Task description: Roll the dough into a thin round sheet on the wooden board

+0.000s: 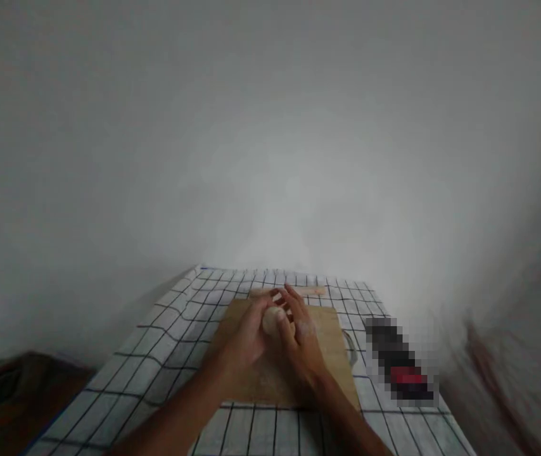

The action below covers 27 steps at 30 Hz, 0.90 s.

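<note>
A pale lump of dough [272, 321] is cupped between my two hands above a wooden board [332, 354]. My left hand [250, 332] curves around it from the left, and my right hand [303, 337] closes over it from the right with the thumb against it. Parts of the dough are hidden by the fingers. Some whitish flour marks show on the board below my hands. Behind my fingers lies a light wooden stick [317, 291], perhaps a rolling pin, near the board's far edge.
A white tablecloth with dark grid lines [166, 354] covers the table. At the board's right edge is a curved handle [352, 348]. A dark, pixelated object with a red patch [406, 375] lies farther right. A plain wall [280, 139] rises behind.
</note>
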Available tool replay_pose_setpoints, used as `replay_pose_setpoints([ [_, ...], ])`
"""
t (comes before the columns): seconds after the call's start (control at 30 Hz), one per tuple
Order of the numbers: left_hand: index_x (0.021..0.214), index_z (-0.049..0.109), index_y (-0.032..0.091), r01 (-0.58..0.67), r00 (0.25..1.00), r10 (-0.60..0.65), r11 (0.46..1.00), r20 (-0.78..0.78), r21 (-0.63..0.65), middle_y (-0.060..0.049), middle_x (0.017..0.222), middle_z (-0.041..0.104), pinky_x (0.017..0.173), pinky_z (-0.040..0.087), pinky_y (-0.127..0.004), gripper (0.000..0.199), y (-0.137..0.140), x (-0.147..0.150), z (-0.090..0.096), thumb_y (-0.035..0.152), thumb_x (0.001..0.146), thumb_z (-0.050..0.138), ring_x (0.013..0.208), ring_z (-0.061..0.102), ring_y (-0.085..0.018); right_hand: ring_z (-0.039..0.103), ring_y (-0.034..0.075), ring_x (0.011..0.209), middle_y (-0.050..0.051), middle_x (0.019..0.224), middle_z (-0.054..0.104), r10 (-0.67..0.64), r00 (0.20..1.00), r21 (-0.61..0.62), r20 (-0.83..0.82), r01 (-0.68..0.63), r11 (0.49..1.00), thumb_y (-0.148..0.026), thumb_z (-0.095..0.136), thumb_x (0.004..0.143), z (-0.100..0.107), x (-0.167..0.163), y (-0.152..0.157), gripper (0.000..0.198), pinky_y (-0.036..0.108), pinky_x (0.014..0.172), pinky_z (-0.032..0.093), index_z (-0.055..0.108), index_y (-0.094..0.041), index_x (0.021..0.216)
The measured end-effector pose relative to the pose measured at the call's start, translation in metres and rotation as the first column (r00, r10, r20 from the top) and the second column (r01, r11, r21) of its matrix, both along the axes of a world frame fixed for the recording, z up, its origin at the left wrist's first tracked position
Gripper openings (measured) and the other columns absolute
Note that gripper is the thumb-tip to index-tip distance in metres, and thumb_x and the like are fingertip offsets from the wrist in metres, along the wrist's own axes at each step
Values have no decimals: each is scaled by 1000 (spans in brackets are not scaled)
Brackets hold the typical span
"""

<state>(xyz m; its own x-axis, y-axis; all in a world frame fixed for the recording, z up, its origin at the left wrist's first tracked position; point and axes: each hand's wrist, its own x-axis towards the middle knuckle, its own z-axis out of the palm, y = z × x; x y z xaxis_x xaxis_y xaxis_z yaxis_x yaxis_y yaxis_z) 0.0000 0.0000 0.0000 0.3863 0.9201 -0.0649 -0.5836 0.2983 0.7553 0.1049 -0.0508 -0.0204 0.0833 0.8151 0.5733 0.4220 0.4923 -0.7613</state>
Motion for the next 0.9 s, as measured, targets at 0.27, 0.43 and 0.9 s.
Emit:
replay_pose_setpoints([
  [0.27,118,68,25,40,998,-33,989,46,-145,-2,106,74,78,53,-25,38,-25,5,-14,39,82,72,102,68,-20,24,24,151,2,163,31,-18,997,91,-73,24,996,-35,36,103,-13,-13,-2,51,51,125,19,39,-28,153],
  [0.43,127,64,30,271,962,-265,956,62,-111,-5,112,74,80,53,-32,48,-30,-5,-8,48,83,72,103,70,-26,15,24,154,-2,167,17,151,984,18,-94,-150,989,-36,40,100,0,-13,-14,59,50,125,17,29,-31,158],
  [0.9,61,60,20,-157,961,213,944,-174,289,-1,69,56,80,52,-33,35,-47,11,-8,50,74,73,78,60,-20,66,22,78,7,75,67,71,985,91,-155,-57,994,-55,53,92,9,-36,-17,43,36,77,53,67,-20,73],
])
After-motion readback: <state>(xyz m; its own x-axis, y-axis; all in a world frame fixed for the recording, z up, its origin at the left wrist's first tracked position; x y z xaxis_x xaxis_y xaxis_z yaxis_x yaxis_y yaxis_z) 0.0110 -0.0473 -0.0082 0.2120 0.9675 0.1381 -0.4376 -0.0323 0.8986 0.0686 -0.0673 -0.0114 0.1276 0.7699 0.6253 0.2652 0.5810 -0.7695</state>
